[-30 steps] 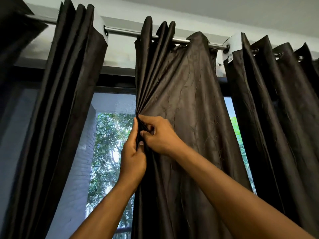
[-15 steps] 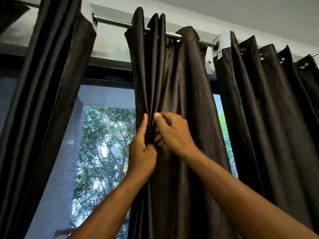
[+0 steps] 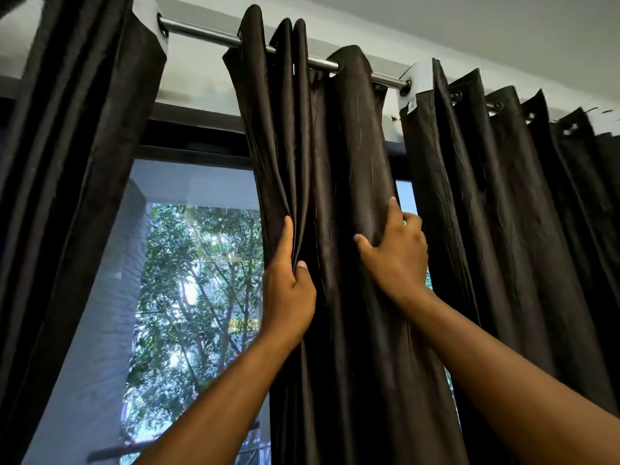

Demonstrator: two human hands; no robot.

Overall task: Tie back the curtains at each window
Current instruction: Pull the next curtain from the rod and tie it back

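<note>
The middle curtain [image 3: 339,196] hangs straight down from the rod [image 3: 201,30] (its folds run vertical). My left hand [image 3: 288,297] pinches its left folds between thumb and fingers; my right hand [image 3: 396,253], half open, curls around its right edge.

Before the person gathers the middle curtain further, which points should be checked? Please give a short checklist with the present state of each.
1. Left hand holds the folds at the left edge of the middle curtain: ok, thumb and fingers pinch them.
2. Right hand has the curtain's right edge: not ok, fingers spread on the cloth, not closed.
3. Curtain hangs on the rod: ok, the eyelets in view are threaded.
4. Tie-back within reach: cannot tell, none in view.
5. Neighbouring right curtain clear of the hands: ok, it hangs apart.
</note>
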